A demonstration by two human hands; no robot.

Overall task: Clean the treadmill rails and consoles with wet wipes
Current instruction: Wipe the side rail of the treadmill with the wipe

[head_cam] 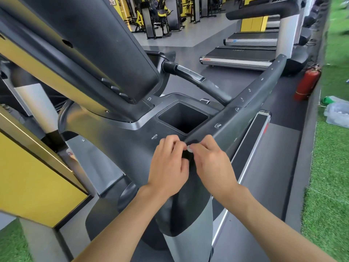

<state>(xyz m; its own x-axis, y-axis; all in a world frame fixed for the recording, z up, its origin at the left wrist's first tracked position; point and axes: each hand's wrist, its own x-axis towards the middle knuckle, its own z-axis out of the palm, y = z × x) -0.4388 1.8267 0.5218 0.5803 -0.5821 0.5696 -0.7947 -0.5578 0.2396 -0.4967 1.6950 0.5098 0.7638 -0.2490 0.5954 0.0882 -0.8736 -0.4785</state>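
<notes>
The right hand (209, 163) had its fingers curled in, thumb and forefinger pinching a small white scrap (189, 148), and the left hand (168, 163) was curled the same way, its fingertips meeting the scrap from the other side. It looked like a wadded bit of wet wipe, though so little of it showed between the fingers that I could not be sure. Both hands hovered together just over the near end of the dark side rail (245, 97), where it joined the treadmill's body, and the rail ran up and away to the right. Just beyond the hands sat a square storage pocket (182, 118), and behind it a curved handlebar (198, 80). The console (85, 44) loomed above to the left, tilted and dark. Farther off were other treadmills (238, 57), a red fire extinguisher (306, 84) by the green turf (330, 167), and a plastic bag (338, 114) lying on that turf.
</notes>
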